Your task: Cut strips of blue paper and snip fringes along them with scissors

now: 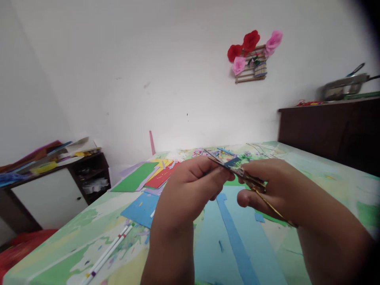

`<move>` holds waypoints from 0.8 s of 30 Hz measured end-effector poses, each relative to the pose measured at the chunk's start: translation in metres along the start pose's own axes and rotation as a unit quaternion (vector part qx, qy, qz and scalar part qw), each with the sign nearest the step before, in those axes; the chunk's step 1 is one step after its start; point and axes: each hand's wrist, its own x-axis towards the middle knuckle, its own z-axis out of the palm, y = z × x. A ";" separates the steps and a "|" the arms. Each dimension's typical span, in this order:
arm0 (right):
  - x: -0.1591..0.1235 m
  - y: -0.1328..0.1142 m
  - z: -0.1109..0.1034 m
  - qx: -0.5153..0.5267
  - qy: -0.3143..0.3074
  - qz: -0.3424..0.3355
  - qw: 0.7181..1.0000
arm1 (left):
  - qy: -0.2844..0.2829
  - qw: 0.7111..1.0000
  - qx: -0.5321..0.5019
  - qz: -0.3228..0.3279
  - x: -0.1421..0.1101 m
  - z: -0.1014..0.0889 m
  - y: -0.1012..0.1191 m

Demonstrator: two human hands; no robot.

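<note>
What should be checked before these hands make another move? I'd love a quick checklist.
1. Scissors held by the right hand: ok.
2. Blades parted at the tips: ok.
3. Left hand fingers well clear of the blades: not ok; they look very close.
4. Left hand's grip on the dark blue piece: cannot tell; the contact is partly hidden.
5. White pens away from both hands: ok; they lie on the table, left of the hands.

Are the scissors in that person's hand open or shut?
Open: the scissors in the right hand show two blades, their tips spread apart.
</note>
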 end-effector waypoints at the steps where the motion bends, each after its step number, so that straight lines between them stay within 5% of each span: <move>1: 0.000 0.001 -0.001 0.002 0.005 0.002 1.000 | 0.006 1.000 0.000 -0.001 0.000 0.001 0.000; 14: 0.003 0.001 0.001 -0.014 -0.009 0.036 0.999 | 0.056 0.987 0.143 0.055 -0.002 -0.003 0.001; 24: 0.000 -0.008 0.008 0.048 -0.020 0.016 0.999 | 0.002 0.984 0.158 0.080 -0.002 -0.002 0.009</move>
